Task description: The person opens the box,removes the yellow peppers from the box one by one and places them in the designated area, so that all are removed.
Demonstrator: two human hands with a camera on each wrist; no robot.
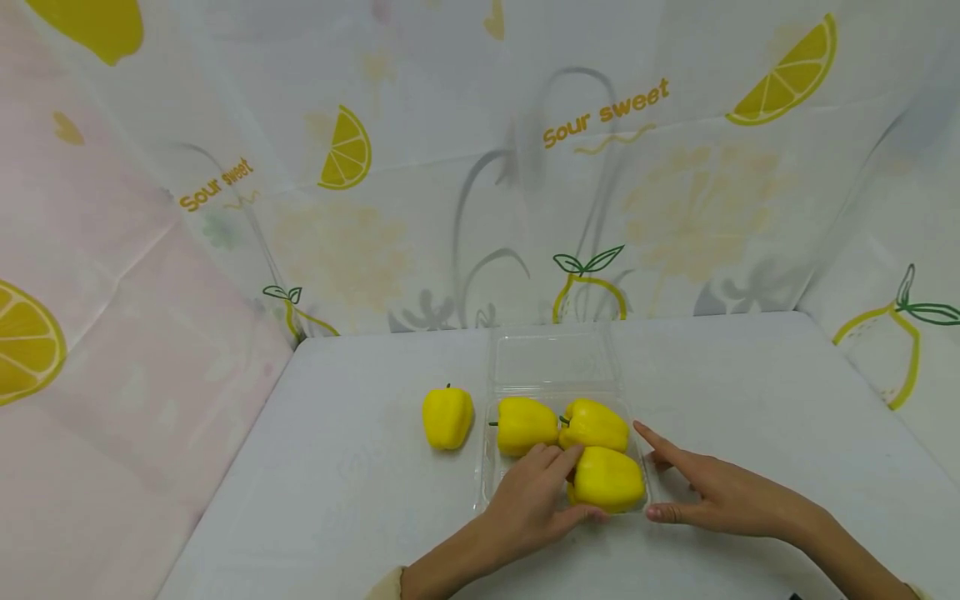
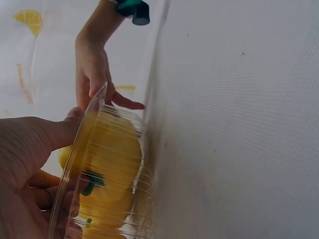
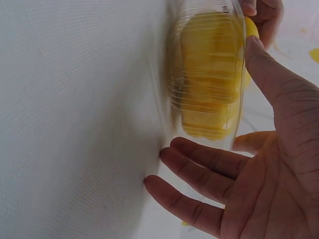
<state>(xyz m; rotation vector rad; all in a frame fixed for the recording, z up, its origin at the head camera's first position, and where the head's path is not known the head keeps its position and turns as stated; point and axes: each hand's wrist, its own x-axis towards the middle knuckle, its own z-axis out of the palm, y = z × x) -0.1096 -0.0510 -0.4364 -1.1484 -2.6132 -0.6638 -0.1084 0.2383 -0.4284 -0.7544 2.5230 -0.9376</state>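
A clear plastic clamshell box point(image 1: 489, 483) lies on the table with its lid point(image 1: 555, 358) folded back. Inside it are three yellow bell peppers: one at the back left point(image 1: 527, 427), one at the back right point(image 1: 596, 425) and one at the front right point(image 1: 611, 479). My left hand point(image 1: 528, 500) reaches over the front rim and holds the front pepper, fingers at its stem end and thumb along its near side. Beside the box's right wall is my right hand point(image 1: 716, 492), fingers spread and thumb near the front corner. It holds nothing.
Another yellow bell pepper point(image 1: 447, 418) stands on the white table point(image 1: 360, 500), left of the box. Lemon-printed cloth point(image 1: 420, 250) hangs behind the table and along both sides.
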